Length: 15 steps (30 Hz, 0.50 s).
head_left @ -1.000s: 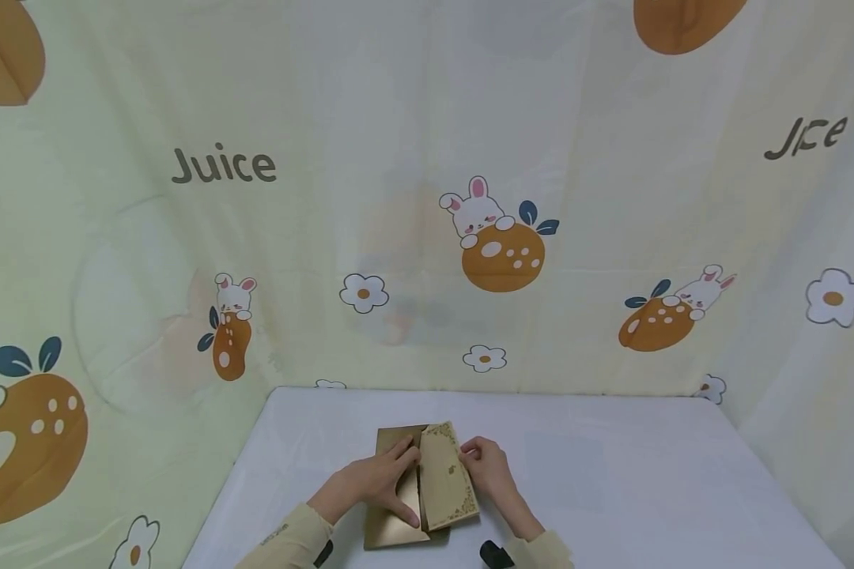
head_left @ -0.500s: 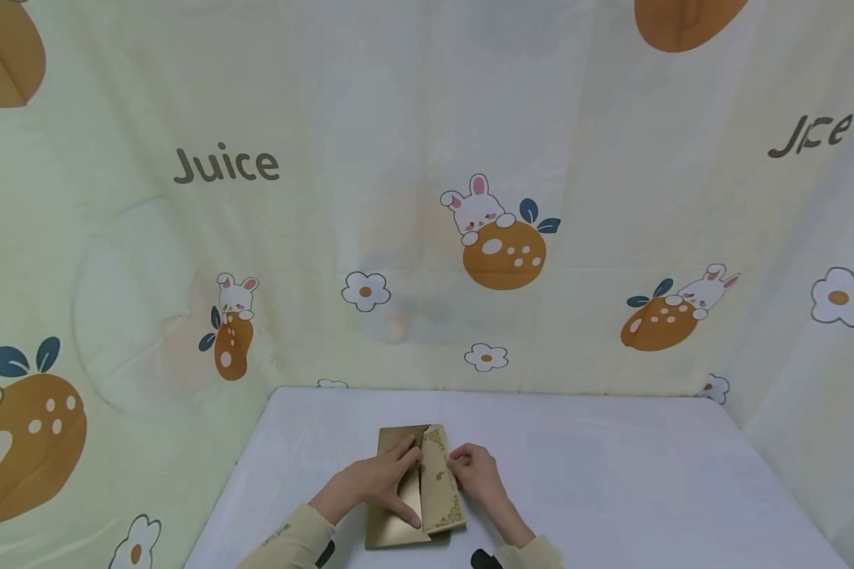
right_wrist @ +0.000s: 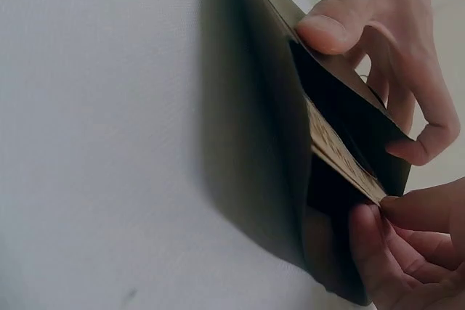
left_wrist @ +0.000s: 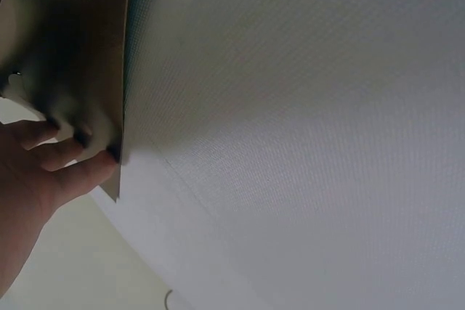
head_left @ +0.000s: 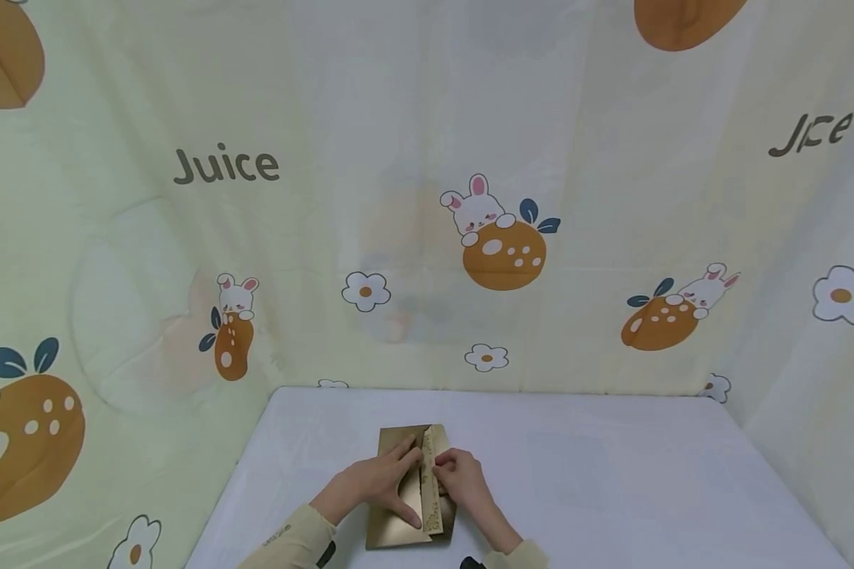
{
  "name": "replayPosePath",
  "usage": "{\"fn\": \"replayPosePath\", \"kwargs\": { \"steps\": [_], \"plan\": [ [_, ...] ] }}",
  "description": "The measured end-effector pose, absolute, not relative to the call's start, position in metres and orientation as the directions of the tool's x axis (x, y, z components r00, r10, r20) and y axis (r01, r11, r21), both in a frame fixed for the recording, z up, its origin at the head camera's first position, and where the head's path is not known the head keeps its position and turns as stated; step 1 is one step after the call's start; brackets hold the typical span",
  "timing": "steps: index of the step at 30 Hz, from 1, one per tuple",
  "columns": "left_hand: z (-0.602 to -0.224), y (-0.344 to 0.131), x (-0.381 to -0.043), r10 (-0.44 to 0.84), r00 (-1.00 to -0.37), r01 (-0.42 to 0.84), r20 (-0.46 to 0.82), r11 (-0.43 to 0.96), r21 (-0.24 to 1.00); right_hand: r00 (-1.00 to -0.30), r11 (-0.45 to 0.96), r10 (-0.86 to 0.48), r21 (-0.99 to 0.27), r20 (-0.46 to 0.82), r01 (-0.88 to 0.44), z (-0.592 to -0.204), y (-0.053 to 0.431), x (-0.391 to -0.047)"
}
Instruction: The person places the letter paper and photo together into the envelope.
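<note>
A gold envelope (head_left: 394,536) lies on the white table, its mouth facing right. My left hand (head_left: 379,480) rests across its top with thumb and fingers spread. In the left wrist view three fingertips (left_wrist: 107,159) lie on the gold surface near its edge. My right hand (head_left: 464,478) pinches the outer edge of a cream-gold patterned card (head_left: 430,507) between thumb and fingers. In the right wrist view the card (right_wrist: 341,152) stands between the two layers of the envelope (right_wrist: 272,85), whose mouth gapes. The card's inner part is hidden inside.
The white table (head_left: 612,474) spreads to both sides. Behind it hangs a pale curtain (head_left: 413,221) printed with rabbits, oranges and flowers. Dark straps (head_left: 472,563) show at the cream sleeves (head_left: 292,537).
My right hand has moved left with the card, sliding most of it into the envelope. Only a narrow strip now shows. My left hand has stayed in place on the envelope.
</note>
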<state>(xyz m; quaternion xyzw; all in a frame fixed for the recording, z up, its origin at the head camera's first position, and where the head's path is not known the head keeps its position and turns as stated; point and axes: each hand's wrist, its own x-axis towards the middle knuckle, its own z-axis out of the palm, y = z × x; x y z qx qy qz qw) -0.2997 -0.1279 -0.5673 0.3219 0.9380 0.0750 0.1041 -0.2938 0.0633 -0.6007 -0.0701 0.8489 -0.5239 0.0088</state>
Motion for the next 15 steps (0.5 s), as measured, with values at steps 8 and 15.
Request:
{"fn": "replayPosePath", "kwargs": {
  "steps": [8, 15],
  "plan": [
    [-0.5682, -0.1287, -0.2994, 0.609, -0.779, 0.581, -0.148, 0.79, 0.195, -0.984, 0.416, -0.174, -0.902, 0.05, -0.119, -0.601, 0.0577, -0.294],
    [-0.5688, -0.1289, -0.2996, 0.618, -0.773, 0.589, -0.143, 0.783, 0.198, -0.975, 0.397, -0.223, -0.91, 0.028, -0.117, -0.5991, 0.0554, -0.2947]
  ]
}}
